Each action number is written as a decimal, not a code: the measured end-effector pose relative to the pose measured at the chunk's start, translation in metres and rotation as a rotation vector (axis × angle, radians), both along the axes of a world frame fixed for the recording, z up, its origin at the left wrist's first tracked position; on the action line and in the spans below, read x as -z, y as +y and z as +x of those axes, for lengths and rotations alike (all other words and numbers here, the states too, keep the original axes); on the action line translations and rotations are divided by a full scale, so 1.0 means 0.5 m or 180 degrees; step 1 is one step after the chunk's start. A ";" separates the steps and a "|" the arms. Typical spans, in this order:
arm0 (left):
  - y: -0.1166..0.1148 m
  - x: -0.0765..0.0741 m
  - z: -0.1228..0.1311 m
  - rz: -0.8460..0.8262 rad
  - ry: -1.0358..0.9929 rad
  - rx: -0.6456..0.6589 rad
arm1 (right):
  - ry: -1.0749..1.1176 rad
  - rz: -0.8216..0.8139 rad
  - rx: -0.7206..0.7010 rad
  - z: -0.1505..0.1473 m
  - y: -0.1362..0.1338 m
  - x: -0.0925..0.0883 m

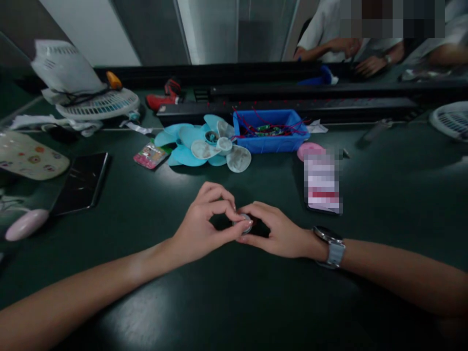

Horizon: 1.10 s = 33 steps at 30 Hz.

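So the person's left hand [203, 220] is pinching a small round silvery piece [248, 229] while the right hand [280, 230] grips its other side, can't tell if it touches the dark green table [204, 302], blue fan blades [183, 138] and a blue bin [272, 143] sit farther back

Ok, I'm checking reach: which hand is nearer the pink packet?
Left. The left hand is on the near side of the pink packet, to its right; the right hand is farther right.
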<state>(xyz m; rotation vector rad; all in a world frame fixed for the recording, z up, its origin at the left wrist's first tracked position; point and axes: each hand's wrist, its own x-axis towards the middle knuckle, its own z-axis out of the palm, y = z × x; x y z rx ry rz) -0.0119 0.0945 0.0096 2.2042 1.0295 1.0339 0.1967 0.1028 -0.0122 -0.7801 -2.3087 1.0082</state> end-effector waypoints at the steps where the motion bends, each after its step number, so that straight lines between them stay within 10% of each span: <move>1: 0.001 -0.001 -0.001 -0.0014 0.0036 0.0087 | -0.0038 -0.0014 0.0021 0.000 -0.001 0.000; 9: 0.015 0.000 -0.011 -0.0282 0.0039 0.0518 | -0.0122 -0.0012 0.0031 0.000 0.001 0.005; 19: 0.000 0.001 0.008 -0.0343 -0.0069 -0.0123 | -0.0032 -0.0080 0.0046 0.000 -0.002 0.003; 27: 0.029 -0.025 -0.022 -0.0654 0.0314 0.0801 | -0.0139 -0.0054 0.0046 -0.001 -0.003 0.001; 33: 0.030 -0.017 -0.011 -0.0640 0.0152 0.0502 | -0.0133 -0.0079 0.0066 -0.002 -0.001 -0.003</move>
